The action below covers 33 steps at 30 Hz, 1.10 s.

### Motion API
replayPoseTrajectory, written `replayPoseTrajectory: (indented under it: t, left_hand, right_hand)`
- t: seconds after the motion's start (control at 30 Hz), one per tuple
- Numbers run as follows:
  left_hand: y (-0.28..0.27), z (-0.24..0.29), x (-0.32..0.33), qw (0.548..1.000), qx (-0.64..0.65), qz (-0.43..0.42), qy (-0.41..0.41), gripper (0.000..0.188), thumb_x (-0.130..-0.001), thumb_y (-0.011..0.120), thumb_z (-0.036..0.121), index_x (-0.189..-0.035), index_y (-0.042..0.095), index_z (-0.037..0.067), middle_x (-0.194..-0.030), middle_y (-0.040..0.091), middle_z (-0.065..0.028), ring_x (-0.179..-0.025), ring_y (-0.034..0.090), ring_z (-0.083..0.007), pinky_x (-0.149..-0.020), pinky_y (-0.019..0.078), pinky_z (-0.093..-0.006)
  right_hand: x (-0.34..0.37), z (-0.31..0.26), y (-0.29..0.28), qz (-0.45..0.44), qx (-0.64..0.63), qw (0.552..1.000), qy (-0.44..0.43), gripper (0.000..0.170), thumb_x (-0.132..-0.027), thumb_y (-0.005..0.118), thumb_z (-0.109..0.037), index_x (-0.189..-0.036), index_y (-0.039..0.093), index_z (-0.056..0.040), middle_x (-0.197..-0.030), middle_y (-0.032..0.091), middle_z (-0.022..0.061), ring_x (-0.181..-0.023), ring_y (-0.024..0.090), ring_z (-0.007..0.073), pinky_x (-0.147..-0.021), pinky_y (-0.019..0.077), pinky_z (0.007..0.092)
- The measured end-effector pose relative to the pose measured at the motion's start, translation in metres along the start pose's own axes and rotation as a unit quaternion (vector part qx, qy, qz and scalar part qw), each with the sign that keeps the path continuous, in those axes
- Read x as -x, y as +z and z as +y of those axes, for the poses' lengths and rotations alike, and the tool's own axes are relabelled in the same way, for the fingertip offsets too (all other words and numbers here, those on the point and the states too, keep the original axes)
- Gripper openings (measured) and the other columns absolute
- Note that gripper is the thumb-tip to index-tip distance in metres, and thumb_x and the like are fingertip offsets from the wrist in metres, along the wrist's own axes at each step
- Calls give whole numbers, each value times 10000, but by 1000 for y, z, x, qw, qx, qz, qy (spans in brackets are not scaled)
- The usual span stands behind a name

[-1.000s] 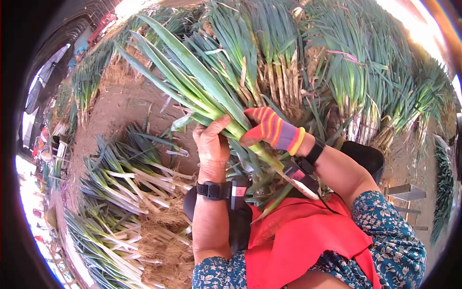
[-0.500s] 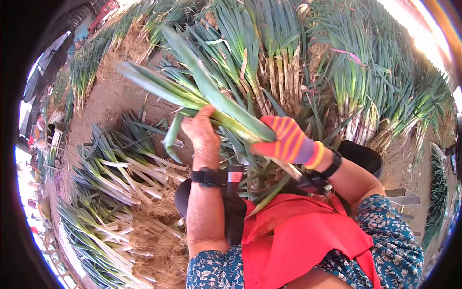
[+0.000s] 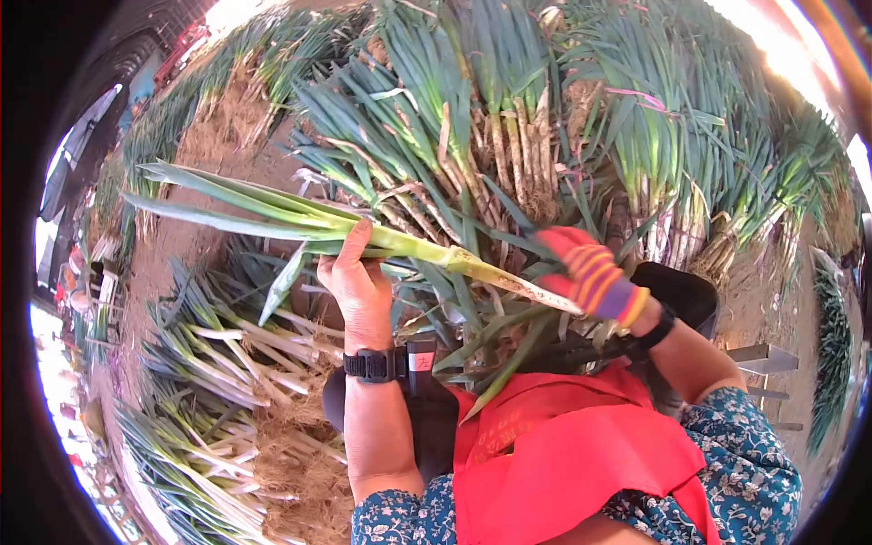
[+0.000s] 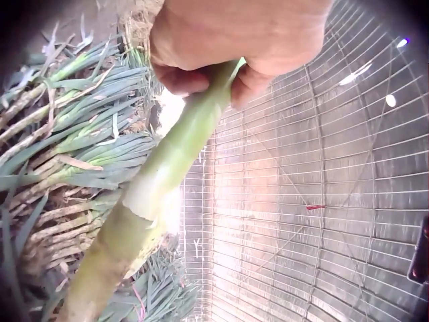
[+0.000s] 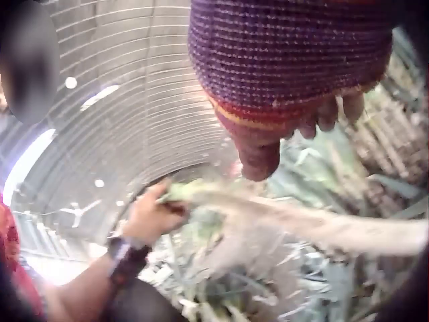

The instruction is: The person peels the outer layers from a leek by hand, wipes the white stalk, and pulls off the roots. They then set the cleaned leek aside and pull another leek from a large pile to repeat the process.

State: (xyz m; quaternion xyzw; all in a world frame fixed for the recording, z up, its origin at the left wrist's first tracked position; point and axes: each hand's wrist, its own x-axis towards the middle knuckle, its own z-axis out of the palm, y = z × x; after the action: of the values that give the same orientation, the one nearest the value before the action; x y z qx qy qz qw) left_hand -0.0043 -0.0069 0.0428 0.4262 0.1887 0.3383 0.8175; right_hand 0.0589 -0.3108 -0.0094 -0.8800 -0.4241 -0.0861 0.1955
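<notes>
A large green onion (image 3: pixel 413 245) lies slantwise across the head view, its leaves to the left and its pale root end to the right. My bare left hand (image 3: pixel 359 289) grips it where the leaves fan out. In the left wrist view, thumb and fingers close round the green stalk (image 4: pixel 175 151). Beside the root end is my right hand (image 3: pixel 595 277) in a striped knit glove, blurred. The right wrist view shows the gloved hand (image 5: pixel 288 74) above the pale stalk (image 5: pixel 322 225), with a gap between them and nothing in its bent fingers. One torn leaf (image 3: pixel 286 283) hangs below my left hand.
Pulled green onions with bushy roots (image 3: pixel 295 454) lie piled at the left. Upright bundles (image 3: pixel 518 109) stand close together ahead, some tied with pink string (image 3: pixel 640 95). Loose leaves (image 3: pixel 500 341) cover the lap area above a red apron (image 3: pixel 563 445). A metal stool (image 3: pixel 763 359) is at the right.
The onion has swung from steep to nearly level, its leaves now pointing left. My right hand has let go of the stalk and moved right; the left still holds it, slightly lower.
</notes>
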Motion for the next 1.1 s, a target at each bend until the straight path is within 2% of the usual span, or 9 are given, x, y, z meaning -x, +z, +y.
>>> replayPoseTrajectory:
  t: [0.33,0.57,0.73,0.8,0.83,0.87,0.97,1.03,1.1]
  left_hand:
    - [11,-21,-1,996,-1,44,-76,167,-745,688,143,-844,577,68,-748,548,-16,-625,535,-131,-504,409,-257]
    - [18,-33,3,991,5,98,-87,214,-735,695,137,-870,540,75,-754,531,-19,-595,515,-132,-476,394,-254]
    - [22,-47,16,980,-56,161,-102,275,-711,713,91,-912,526,77,-762,546,-25,-595,533,-141,-448,390,-259]
    - [20,-52,17,979,-60,161,-108,266,-714,714,89,-906,530,80,-779,551,-26,-601,545,-148,-441,392,-261]
    - [14,-52,18,982,-65,133,-121,272,-712,714,84,-909,527,84,-794,552,-28,-607,549,-151,-440,395,-263]
    - [9,-53,19,983,-67,106,-133,277,-711,715,79,-912,525,87,-809,552,-30,-613,553,-155,-439,398,-266]
    - [14,-51,28,984,-74,93,-133,395,-705,711,52,-1005,456,80,-856,553,-46,-630,558,-166,-435,397,-271]
    - [10,-50,30,988,-68,71,-115,524,-694,707,21,-1098,377,76,-899,553,-59,-645,569,-178,-438,411,-282]
    - [12,-56,37,987,-76,78,-116,532,-695,706,14,-1104,373,80,-898,554,-60,-651,572,-180,-447,419,-288]
  right_hand:
    - [-85,-69,19,218,-57,967,-115,349,-647,693,-108,-969,582,-35,-925,551,125,-842,546,313,-718,455,409]
    - [-87,-82,26,97,217,942,-237,138,-662,586,-198,-728,527,-92,-647,476,74,-609,521,239,-492,378,361]
    - [-60,-87,105,-67,179,962,-197,194,-670,585,-119,-518,465,-102,-469,434,57,-434,464,217,-421,364,367]
    - [-46,-74,127,78,710,620,-324,149,-658,612,-64,-549,512,-82,-487,452,62,-444,452,198,-419,378,346]
    - [-42,-73,114,155,840,371,-365,126,-649,628,-35,-566,539,-69,-493,460,66,-446,444,190,-415,384,335]
    - [-35,-71,110,152,841,373,-362,126,-649,628,-35,-566,539,-69,-493,460,66,-446,444,190,-415,384,335]
    - [-21,-63,119,105,735,571,-350,76,-672,619,-64,-607,587,-86,-551,505,74,-503,483,205,-449,403,340]
    - [-4,-37,189,-73,572,776,-255,44,-687,613,-91,-646,617,-106,-616,546,71,-567,514,212,-479,420,368]
    - [1,-20,194,-230,387,883,-130,49,-704,608,-139,-710,656,-130,-696,602,66,-649,564,226,-512,442,402]
